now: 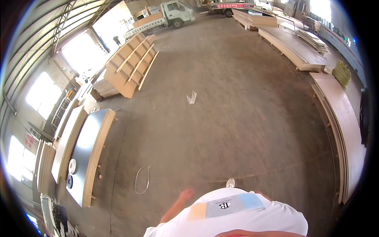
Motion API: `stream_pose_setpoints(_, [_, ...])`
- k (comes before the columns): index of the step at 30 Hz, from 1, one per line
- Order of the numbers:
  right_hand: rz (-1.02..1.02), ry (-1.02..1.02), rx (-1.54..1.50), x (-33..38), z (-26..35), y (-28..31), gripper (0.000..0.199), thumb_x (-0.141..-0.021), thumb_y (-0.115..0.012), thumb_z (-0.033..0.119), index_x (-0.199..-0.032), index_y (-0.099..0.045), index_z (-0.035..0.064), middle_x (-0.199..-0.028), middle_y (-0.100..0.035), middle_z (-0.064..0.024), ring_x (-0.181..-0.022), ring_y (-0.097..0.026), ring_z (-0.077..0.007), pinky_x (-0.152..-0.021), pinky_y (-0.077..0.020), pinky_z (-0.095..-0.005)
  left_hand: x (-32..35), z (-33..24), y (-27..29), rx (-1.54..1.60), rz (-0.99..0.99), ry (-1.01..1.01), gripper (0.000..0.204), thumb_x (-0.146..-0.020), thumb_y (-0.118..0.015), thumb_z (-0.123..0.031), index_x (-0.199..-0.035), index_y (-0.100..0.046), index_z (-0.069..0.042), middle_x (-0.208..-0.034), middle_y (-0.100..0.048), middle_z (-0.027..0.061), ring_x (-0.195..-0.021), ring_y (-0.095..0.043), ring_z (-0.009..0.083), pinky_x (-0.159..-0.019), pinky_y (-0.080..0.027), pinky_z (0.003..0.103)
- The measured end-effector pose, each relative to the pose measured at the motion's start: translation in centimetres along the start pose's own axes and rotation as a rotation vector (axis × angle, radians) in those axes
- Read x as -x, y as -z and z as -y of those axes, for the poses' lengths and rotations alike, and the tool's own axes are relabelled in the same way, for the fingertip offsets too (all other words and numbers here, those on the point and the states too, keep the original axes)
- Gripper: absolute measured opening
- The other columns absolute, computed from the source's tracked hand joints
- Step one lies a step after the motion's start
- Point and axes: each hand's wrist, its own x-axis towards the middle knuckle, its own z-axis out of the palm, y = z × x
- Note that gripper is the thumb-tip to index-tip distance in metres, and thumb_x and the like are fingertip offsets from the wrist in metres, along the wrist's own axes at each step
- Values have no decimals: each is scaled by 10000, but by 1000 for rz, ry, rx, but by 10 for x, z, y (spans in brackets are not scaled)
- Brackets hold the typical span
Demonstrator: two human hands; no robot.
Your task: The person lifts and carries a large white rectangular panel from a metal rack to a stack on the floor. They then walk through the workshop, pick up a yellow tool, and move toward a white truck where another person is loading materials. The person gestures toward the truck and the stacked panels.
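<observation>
My left hand (187, 194) hangs beside my white shirt (244, 217), over the bare floor. It is small and blurred, so its fingers cannot be made out, and no held thing shows. Only a sliver of my right hand (263, 195) appears past the shirt's right edge; its fingers are hidden. A white shoe tip (230, 183) pokes out ahead of the shirt. On the floor left of my left hand lies a thin white strap loop (136, 182). Farther ahead sits a crumpled clear plastic scrap (192, 97).
Board stacks line the left, one dark-topped (90, 138) with tape rolls (72, 166). Beyond it, brown panels (124, 73) lean with wooden battens. More stacks (343, 118) run along the right, with a green-yellow bundle (342, 74). A white truck (175, 14) stands far ahead.
</observation>
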Motion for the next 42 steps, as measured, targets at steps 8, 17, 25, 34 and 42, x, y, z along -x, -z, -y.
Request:
stream_pose_setpoints(8, [-269, -267, -600, -237, 154, 326, 154, -870, -642, 210, -867, -712, 73, -783, -708, -31, -706, -677, -123, -611, -525, -275, -127, -32, 55, 516, 113, 560, 311, -899, -571, -334, -1074, -710, -118, -1078, -709, 125, -1013, -670, 321, -866, -540, 440])
stream_pose_setpoints(17, [-26, 324, 231, -449, 164, 441, 208, -893, -574, 240, -940, -731, 111, -961, -741, -45, -932, -687, -200, -842, -522, -358, -412, 17, 213, 167, 281, 363, 344, -913, -533, -365, -1066, -712, -114, -1032, -719, 133, -984, -681, 322, -855, -544, 448])
stream_pose_setpoints(25, [-151, -79, -418, -599, 202, 533, 242, -925, -576, 221, -1066, -694, 64, -1027, -712, -99, -985, -665, -240, -880, -530, -411, -758, -59, 539, 427, -111, 206, 319, -927, -520, -358, -1049, -676, -108, -941, -713, 116, -906, -678, 284, -774, -520, 445])
stream_pose_setpoints(34, [2, -155, -128, -884, 196, 692, 234, -937, -563, 243, -1021, -739, 114, -1017, -720, -87, -956, -677, -161, -860, -545, -383, -1043, -88, 673, 266, -146, 84, 280, -935, -560, -329, -1022, -690, -97, -951, -731, 79, -880, -693, 263, -786, -544, 392])
stream_pose_setpoints(42, [-203, -431, -583, -1113, 290, 985, 171, -846, -632, 224, -828, -730, 84, -782, -719, -40, -703, -685, -140, -673, -539, -314, -1123, -64, 668, 463, 130, 458, 269, -890, -629, -280, -1094, -739, -143, -1069, -725, 121, -986, -679, 278, -859, -529, 406])
